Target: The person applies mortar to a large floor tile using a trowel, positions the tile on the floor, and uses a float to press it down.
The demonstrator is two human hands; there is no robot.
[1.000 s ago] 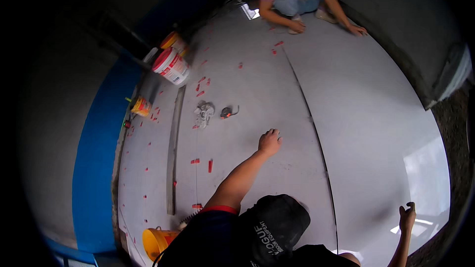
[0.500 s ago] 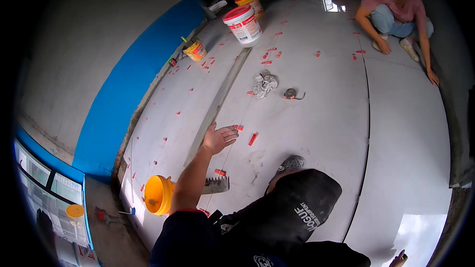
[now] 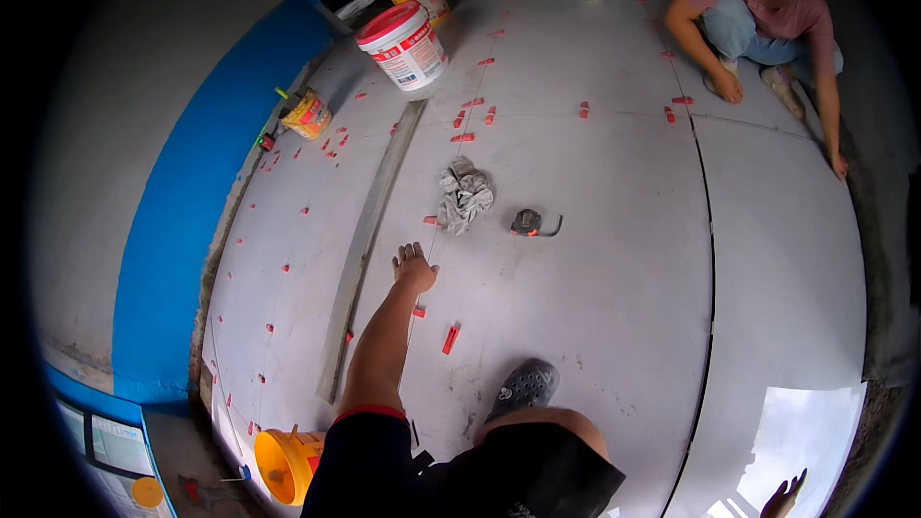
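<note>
Stretched forward over the pale floor tiles, my left hand (image 3: 414,269) has its fingers extended and holds nothing. Close to it are red tile-levelling wedges, one (image 3: 419,312) just below the wrist, and a crumpled grey-white rag (image 3: 466,194) lies beyond. To the right of the rag sits a black and orange tape measure (image 3: 527,223). A long straightedge bar (image 3: 376,230) lies left of the hand. My right hand (image 3: 785,497) shows at the lower right edge, dark, with its fingers apart and nothing visible in them.
A co-worker (image 3: 767,14) squats at the far right, one hand on a tile's outer edge. A dark open joint (image 3: 711,259) runs between tiles. A white bucket with red lid (image 3: 403,48), a yellow bucket (image 3: 288,465) and a small yellow pail (image 3: 307,117) stand on the left.
My left hand has turned from palm showing to back showing and reaches further forward. The view has shifted, and the notched trowel beside the yellow bucket is out of sight.
</note>
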